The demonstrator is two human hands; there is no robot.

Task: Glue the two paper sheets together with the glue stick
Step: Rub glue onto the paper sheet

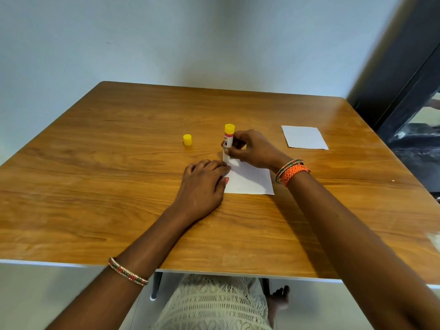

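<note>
A small white paper sheet (250, 179) lies on the wooden table (119, 186) near its middle. My left hand (204, 184) rests flat on the sheet's left edge and holds it down. My right hand (250, 148) grips the glue stick (228, 139), which stands upside down with its yellow base on top and its tip pressed on the sheet's far left corner. The stick's yellow cap (187, 140) stands alone on the table to the left. A second white sheet (303, 137) lies apart at the far right.
The table ends at a pale wall behind it. A dark frame (404, 91) stands at the right. My lap in pale lace fabric (209, 306) shows under the near edge.
</note>
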